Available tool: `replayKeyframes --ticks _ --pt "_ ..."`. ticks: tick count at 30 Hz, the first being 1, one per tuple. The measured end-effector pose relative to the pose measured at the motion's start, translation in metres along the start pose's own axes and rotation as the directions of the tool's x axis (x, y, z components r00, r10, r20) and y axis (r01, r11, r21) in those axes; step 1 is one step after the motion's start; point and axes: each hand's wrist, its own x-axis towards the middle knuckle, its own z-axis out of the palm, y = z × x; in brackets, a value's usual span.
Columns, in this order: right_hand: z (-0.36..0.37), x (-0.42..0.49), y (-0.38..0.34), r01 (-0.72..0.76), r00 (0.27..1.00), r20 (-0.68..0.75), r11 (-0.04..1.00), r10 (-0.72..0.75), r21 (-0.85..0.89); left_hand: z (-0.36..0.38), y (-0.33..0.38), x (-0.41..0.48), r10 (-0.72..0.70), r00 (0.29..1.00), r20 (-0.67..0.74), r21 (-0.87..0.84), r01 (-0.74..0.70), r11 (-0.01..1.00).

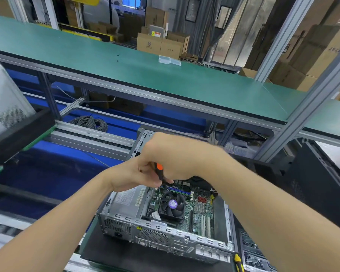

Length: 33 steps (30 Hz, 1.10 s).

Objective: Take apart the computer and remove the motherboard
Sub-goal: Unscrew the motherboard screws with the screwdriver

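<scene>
Motherboard point(199, 210) lay flat in the open computer case point(165, 230), not yet lifted out. We judged the step in hand to be backing out a mounting screw near the board's far edge. To do that well, we needed to keep the screwdriver point(159, 169) upright over the screw and press straight down while turning. A slipped tip could gouge the green board or nick the memory slots just beside it. The tip itself was hidden under our fingers point(168, 181), so we could not tell whether it was seated.

The board stretched from just beneath those fingers toward us. Its cooling fan point(172, 204) sat right below them, and the silver power supply point(129, 201) lay under the left hand point(128, 175).

The right hand point(177, 156) had its fingers curled round the black shaft of the orange-capped driver. The left hand's fingers were bent in against the handle. Whether they gripped it or only steadied it we could not tell. Near the case's closest corner, well apart from both hands, lay a yellow-handled tool point(238, 262).
</scene>
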Motion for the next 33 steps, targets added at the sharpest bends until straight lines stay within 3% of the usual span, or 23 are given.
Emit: replayKeyframes --ticks 9,11,13,16,20,28,33 --pt "-0.003 -0.004 0.008 0.025 1.000 -0.013 0.999 -0.024 0.034 0.004 0.007 0.002 0.022 0.999 -0.026 -0.012 -0.022 1.000" --pt "-0.002 -0.005 0.006 -0.164 0.981 -0.098 0.985 0.169 0.056 0.001 0.005 0.001 -0.002 1.000 -0.030 0.012 0.002 1.000" --pt "0.006 0.000 -0.003 -0.433 0.889 -0.158 0.901 0.429 0.013 0.001 0.004 0.000 -0.011 1.000 -0.020 0.032 0.012 0.999" --pt "0.018 0.013 -0.012 -0.559 0.807 -0.146 0.820 0.572 0.124 0.002 0.002 0.001 -0.008 0.999 -0.045 -0.010 0.007 1.000" --pt "0.010 0.012 -0.006 -0.479 0.864 -0.096 0.865 0.495 0.153 0.001 0.002 0.003 0.078 0.997 -0.022 -0.006 -0.079 0.997" --pt "-0.005 0.002 0.004 -0.155 0.987 0.029 0.988 0.155 0.006 -0.001 0.003 0.002 -0.013 1.000 -0.006 0.031 0.013 0.999" --pt "0.001 0.001 0.005 -0.175 0.983 -0.036 0.983 0.178 0.059 -0.005 -0.001 -0.001 0.009 0.999 -0.037 0.010 -0.009 1.000"
